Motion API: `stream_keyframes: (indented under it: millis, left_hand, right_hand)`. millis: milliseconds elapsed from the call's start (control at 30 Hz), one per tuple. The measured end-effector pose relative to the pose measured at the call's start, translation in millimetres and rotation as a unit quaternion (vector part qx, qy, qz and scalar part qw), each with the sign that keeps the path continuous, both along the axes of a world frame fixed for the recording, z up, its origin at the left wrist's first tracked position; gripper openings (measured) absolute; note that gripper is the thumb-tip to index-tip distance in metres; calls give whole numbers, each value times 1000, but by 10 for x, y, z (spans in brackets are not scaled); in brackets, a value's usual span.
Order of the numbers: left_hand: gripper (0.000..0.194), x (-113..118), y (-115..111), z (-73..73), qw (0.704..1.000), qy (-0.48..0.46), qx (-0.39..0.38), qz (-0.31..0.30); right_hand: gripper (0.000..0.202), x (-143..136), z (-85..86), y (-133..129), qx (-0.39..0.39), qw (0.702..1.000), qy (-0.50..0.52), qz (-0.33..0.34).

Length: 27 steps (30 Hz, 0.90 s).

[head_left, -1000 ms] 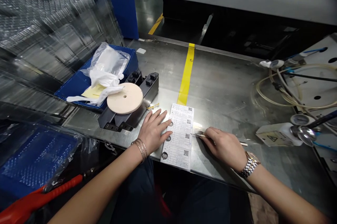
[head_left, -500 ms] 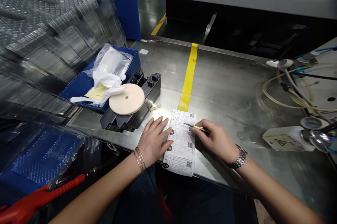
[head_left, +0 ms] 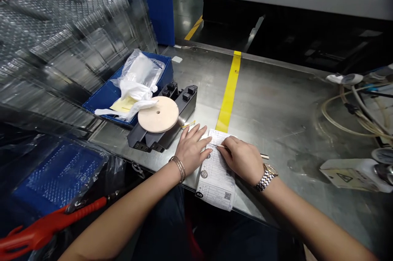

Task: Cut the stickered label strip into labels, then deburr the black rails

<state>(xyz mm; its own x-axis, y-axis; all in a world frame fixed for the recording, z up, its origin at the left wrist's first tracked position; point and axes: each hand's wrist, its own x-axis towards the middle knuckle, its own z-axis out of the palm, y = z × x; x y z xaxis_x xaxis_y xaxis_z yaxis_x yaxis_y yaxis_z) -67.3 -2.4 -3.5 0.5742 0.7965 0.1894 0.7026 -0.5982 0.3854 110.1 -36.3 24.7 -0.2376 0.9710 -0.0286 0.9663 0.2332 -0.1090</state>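
A strip of printed paper labels [head_left: 218, 179] with QR codes and black round marks lies on the metal table, its near end overhanging the front edge. My left hand [head_left: 192, 149] rests flat, fingers spread, on the table and the left margin of the strip. In my right hand [head_left: 244, 158] is a slim pen [head_left: 264, 156], pinched between thumb and fingers. Its tip touches or hovers just over the upper part of the strip; I cannot tell which. The hand covers most of the pen and part of the print.
Left of my hands, a round wooden disc [head_left: 158, 114] lies on dark metal parts [head_left: 184, 107]. Behind it stands a blue bin [head_left: 167, 68] with plastic bags. A white bottle [head_left: 353, 175] and hoses [head_left: 353, 118] are at right, a red-handled tool [head_left: 46, 228] at lower left.
The view has shifted, so the table things appear further right. My right hand has moved left over the strip with the pen, closer to my left hand, which stays flat.
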Motion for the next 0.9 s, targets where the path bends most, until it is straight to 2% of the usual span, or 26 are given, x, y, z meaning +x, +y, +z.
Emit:
stream_keyframes:
  millis: [533,900]
  left_hand:
    - [31,-9,14,-27,1000,-4,9,-1]
    - [31,-10,13,-11,1000,-2,11,-6]
  right_hand:
    - [22,31,26,24,-3,999,-33,18]
    - [30,467,2,-158,10,1000,-13,18]
